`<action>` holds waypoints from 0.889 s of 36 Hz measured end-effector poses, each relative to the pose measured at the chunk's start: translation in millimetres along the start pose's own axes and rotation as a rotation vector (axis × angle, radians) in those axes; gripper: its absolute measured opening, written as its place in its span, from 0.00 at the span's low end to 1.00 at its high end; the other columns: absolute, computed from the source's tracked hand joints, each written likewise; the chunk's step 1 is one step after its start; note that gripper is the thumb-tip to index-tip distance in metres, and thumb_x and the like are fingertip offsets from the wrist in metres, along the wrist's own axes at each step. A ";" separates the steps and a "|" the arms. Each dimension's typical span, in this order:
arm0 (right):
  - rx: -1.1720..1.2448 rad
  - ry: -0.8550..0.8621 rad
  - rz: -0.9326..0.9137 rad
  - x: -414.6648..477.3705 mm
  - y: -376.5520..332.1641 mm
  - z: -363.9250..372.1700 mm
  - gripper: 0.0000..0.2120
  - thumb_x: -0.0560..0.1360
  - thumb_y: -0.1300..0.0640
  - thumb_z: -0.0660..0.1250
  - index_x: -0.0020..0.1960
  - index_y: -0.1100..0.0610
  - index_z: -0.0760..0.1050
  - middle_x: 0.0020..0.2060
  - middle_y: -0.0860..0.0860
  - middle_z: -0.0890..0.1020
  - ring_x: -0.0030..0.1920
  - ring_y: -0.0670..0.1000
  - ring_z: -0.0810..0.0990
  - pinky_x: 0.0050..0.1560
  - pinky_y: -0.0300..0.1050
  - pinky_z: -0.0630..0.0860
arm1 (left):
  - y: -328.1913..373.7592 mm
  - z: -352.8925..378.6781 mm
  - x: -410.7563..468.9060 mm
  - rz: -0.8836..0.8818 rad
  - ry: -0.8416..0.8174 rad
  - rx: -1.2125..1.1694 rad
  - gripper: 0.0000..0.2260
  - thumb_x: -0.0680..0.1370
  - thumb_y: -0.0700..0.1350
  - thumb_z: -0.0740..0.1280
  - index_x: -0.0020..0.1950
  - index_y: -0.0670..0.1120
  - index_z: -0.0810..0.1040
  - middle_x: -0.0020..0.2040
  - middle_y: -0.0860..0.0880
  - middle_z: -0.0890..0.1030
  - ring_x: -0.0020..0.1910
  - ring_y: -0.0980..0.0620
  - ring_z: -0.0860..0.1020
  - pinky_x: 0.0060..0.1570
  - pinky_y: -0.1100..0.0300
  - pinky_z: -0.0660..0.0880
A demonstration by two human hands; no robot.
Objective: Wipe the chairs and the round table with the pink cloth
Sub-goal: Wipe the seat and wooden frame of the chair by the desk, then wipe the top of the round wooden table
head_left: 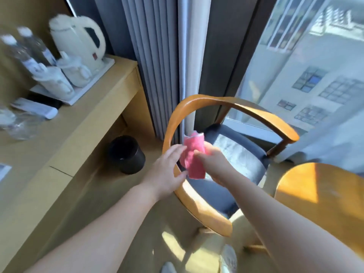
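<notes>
left hand: fingers extended, arm outstretched | right hand: fingers curled, gripping pink cloth, arm outstretched

Pink on honey wood.
A fuzzy pink cloth shows before the curved honey-orange wooden chair, whose padded seat is navy; left of the chair, a plain black cylindrical bin.
</notes>
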State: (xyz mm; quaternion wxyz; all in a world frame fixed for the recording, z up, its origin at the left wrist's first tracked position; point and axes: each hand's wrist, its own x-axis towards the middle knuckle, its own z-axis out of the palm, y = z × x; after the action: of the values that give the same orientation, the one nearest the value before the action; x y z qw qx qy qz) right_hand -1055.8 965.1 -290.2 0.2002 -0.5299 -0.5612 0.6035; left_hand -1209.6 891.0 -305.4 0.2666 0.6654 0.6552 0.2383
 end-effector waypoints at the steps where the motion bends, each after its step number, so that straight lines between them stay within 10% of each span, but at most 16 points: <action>1: -0.010 0.014 -0.001 -17.4 -8.6 -5.4 0.14 0.79 0.57 0.63 0.65 0.55 0.73 0.55 0.54 0.81 0.55 0.57 0.81 0.58 0.59 0.78 | 11.5 -5.7 -6.4 0.059 -0.024 0.008 0.32 0.73 0.57 0.68 0.72 0.64 0.54 0.72 0.64 0.57 0.68 0.61 0.63 0.58 0.64 0.63; 11: 0.100 -0.085 -0.114 -157.1 -58.6 -49.2 0.22 0.70 0.77 0.61 0.63 0.66 0.68 0.49 0.61 0.75 0.50 0.58 0.79 0.56 0.57 0.77 | 102.8 -27.0 -46.4 0.372 -0.089 -0.022 0.30 0.73 0.49 0.71 0.72 0.57 0.63 0.70 0.56 0.68 0.65 0.57 0.70 0.62 0.67 0.67; 16: 0.117 0.024 -0.139 -214.3 -51.2 -80.1 0.28 0.71 0.70 0.70 0.68 0.59 0.65 0.58 0.62 0.74 0.55 0.59 0.79 0.58 0.56 0.79 | 149.7 -30.0 -59.9 0.463 -0.264 -0.154 0.22 0.75 0.47 0.68 0.68 0.55 0.69 0.59 0.57 0.77 0.55 0.59 0.76 0.57 0.55 0.75; 19: 0.228 0.081 -0.112 -241.9 -38.8 -97.9 0.42 0.66 0.63 0.72 0.73 0.45 0.57 0.62 0.59 0.73 0.56 0.59 0.81 0.52 0.50 0.80 | 176.3 -25.6 -69.4 0.558 -0.356 -0.216 0.21 0.74 0.43 0.68 0.66 0.54 0.72 0.68 0.57 0.69 0.64 0.59 0.71 0.63 0.57 0.71; 23: 0.219 0.091 -0.118 -279.9 -30.4 -117.8 0.20 0.73 0.64 0.67 0.64 0.52 0.73 0.55 0.57 0.79 0.50 0.56 0.83 0.49 0.51 0.81 | 211.8 -16.3 -83.2 0.551 -0.556 -0.291 0.21 0.70 0.45 0.70 0.60 0.60 0.74 0.73 0.65 0.53 0.64 0.58 0.70 0.62 0.64 0.70; 32: 0.313 0.262 -0.098 -357.2 9.5 -174.7 0.14 0.79 0.66 0.53 0.59 0.63 0.74 0.51 0.64 0.78 0.46 0.61 0.78 0.56 0.63 0.75 | 290.3 42.1 -103.4 0.526 -0.608 -0.374 0.17 0.73 0.50 0.68 0.62 0.57 0.71 0.52 0.57 0.79 0.53 0.57 0.79 0.52 0.61 0.77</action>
State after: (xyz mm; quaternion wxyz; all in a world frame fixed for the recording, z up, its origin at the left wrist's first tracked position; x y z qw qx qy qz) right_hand -773.5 744.9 -117.0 0.3805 -0.5381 -0.4549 0.5989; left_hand -968.1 786.1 -139.7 0.4935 0.7895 0.3011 0.2060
